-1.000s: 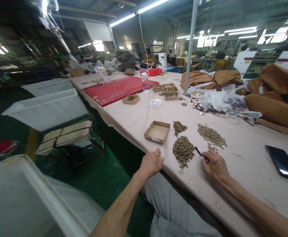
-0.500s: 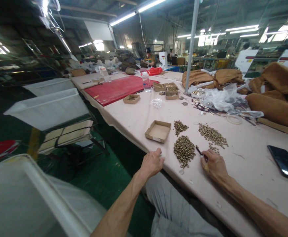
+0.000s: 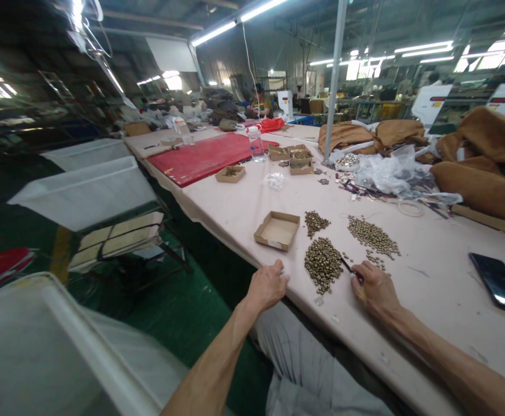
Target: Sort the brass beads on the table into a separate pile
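The large heap of bronze-coloured studs (image 3: 322,266) is lying near the front edge of the cloth-covered table (image 3: 434,294). Just right of this heap, the right hand (image 3: 376,289) is pinching a slim dark tool (image 3: 352,270), its tip pointing at the heap's right side; I cannot tell whether it is touching. A few loose studs (image 3: 346,256) are lying just beside the heap, near that tip. Left of the heap, the left hand (image 3: 270,286) is resting at the table edge with fingers curled; whether it is holding anything, I cannot tell. Beyond the heap, a smaller heap (image 3: 315,223) is sitting; to its right and beyond, a spread-out patch (image 3: 372,238) is lying. The open cardboard box (image 3: 277,232) is standing left of the heap. The tool is apparently separating studs from the heap; the next move is probably calling for a light, low stroke.
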A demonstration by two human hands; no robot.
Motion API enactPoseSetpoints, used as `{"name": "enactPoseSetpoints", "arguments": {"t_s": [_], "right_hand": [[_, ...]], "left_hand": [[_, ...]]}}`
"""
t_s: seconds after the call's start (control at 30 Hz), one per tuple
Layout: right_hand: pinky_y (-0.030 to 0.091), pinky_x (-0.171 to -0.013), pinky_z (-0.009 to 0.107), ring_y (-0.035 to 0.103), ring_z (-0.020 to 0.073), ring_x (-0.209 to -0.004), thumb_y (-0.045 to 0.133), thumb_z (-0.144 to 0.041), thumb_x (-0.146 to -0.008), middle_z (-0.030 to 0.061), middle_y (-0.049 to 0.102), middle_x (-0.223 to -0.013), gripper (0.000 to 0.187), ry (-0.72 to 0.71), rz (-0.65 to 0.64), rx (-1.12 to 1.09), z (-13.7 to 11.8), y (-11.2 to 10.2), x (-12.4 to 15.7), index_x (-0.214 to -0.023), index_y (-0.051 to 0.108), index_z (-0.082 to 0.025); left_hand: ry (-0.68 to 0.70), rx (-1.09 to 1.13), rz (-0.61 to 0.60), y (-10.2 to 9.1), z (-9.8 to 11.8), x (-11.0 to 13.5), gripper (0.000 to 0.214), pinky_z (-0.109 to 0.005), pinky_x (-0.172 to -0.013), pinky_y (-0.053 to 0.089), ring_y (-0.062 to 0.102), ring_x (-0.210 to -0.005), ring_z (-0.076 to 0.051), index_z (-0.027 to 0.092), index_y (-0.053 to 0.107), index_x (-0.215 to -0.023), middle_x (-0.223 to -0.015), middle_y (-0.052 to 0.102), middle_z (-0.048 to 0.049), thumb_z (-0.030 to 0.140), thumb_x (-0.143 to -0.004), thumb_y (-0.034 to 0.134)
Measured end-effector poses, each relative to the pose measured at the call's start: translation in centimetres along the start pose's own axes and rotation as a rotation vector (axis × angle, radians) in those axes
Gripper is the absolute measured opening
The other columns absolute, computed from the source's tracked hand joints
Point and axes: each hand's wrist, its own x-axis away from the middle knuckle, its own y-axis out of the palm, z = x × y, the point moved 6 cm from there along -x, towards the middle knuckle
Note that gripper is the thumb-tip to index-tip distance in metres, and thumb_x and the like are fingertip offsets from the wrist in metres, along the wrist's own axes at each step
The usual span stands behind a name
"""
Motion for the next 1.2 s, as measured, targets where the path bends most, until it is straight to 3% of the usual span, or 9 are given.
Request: {"name": "enactPoseSetpoints", "arguments": {"t_s": [0.87, 1.2], "right_hand": [[0.038, -0.067, 0.027, 0.054, 0.0152, -0.073, 0.05, -0.023, -0.087, 0.0051, 0.062, -0.091, 0.022, 0.05, -0.023, 0.065, 0.6, 0.2, 0.0, -0.098, 0.069, -0.02], [0.036, -0.068, 0.028, 0.054, 0.0154, -0.074, 0.051, -0.022, -0.088, 0.0061, 0.063, -0.093, 0.02, 0.079, -0.021, 0.119, 0.5, 0.8, -2.0, -0.099, 0.068, -0.019]], "left_hand": [[0.024, 0.014, 0.012, 0.2, -0.1, -0.2, 0.03, -0.035, -0.088, 0.049, 0.07, -0.101, -0.028, 0.022, 0.053, -0.118, -0.102, 0.073, -0.0113, 0.041, -0.095, 0.048], [-0.008, 0.026, -0.021, -0.3, 0.1, 0.1, 0.031, -0.036, -0.09, 0.049, 0.069, -0.105, -0.028, 0.022, 0.053, -0.119, -0.106, 0.073, -0.0116, 0.041, -0.095, 0.048]]}}
